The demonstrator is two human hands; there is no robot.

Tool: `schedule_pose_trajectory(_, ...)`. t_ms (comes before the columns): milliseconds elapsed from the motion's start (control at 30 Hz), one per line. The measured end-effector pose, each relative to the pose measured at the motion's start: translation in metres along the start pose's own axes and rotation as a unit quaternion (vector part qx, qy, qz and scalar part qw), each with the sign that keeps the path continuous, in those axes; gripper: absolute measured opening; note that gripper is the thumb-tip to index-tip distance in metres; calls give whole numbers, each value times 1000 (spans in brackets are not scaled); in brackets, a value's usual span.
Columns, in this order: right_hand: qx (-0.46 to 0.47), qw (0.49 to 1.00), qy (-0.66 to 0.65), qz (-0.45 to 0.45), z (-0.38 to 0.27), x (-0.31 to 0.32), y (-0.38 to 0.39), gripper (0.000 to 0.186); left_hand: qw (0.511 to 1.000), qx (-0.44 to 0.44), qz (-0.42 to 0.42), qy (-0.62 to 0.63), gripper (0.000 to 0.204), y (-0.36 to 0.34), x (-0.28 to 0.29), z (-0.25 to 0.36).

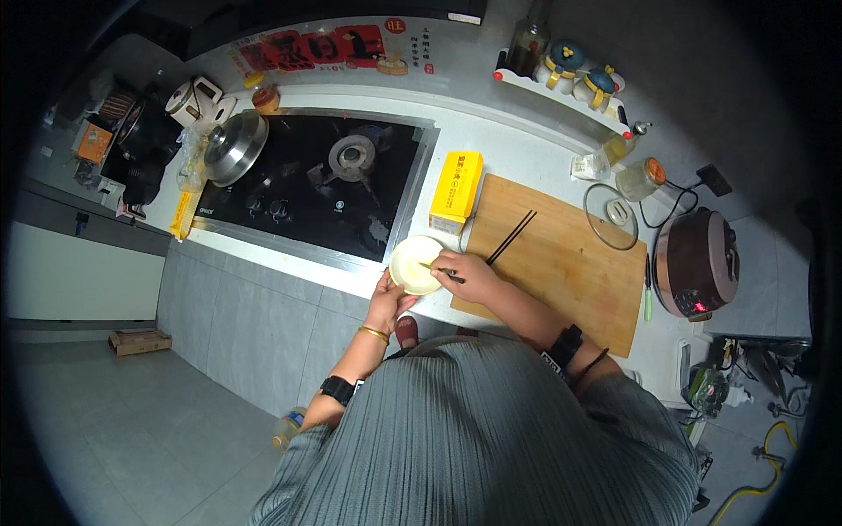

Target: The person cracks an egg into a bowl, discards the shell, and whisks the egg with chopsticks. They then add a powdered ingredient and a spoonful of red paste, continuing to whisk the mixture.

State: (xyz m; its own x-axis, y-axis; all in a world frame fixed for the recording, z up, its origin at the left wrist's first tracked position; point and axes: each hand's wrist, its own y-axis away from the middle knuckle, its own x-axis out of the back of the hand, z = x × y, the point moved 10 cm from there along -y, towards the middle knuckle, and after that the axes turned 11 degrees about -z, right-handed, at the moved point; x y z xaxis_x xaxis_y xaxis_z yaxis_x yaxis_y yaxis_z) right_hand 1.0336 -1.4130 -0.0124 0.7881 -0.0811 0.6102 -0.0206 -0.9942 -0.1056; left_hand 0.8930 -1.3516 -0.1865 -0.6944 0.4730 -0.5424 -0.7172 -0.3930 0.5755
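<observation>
A pale yellow bowl (404, 256) is held at the counter's front edge by my left hand (386, 303), with fingers and thumb around its near side. My right hand (472, 277) grips a thin utensil (453, 276) with a dark handle end; its pale tip reaches into the bowl. What kind of utensil it is, I cannot make out. Pale contents lie in the bowl, too indistinct to name. Beside my right hand, a pair of dark chopsticks (511, 237) rests on the wooden cutting board (570, 272). A yellow box (456, 188) stands just beyond the bowl.
At left is a black gas stove (298, 188) bearing a domed metal lid (235, 147). A glass lid (611, 216) overlaps the board's far right corner, near a jar (641, 179). A brown rice cooker (697, 263) stands on the right. Condiment pots (579, 74) line a white shelf behind.
</observation>
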Motion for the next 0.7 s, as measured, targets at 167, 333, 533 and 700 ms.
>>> schedule_pose_trajectory(167,16,1000,-20,-15,0,-2,-6,12,1000,-8,-7,0,53,0,-2,2)
schedule_pose_trajectory(333,-7,999,5,-42,-5,-14,-7,12,1000,-14,-22,-3,53,2,-4,2)
schedule_pose_trajectory(533,-25,999,-22,-30,2,-6,-10,11,999,-20,-29,-15,53,-1,-6,6)
schedule_pose_trajectory(700,-1,998,25,-61,-1,-10,-15,11,1000,-6,-9,-15,52,0,-3,3)
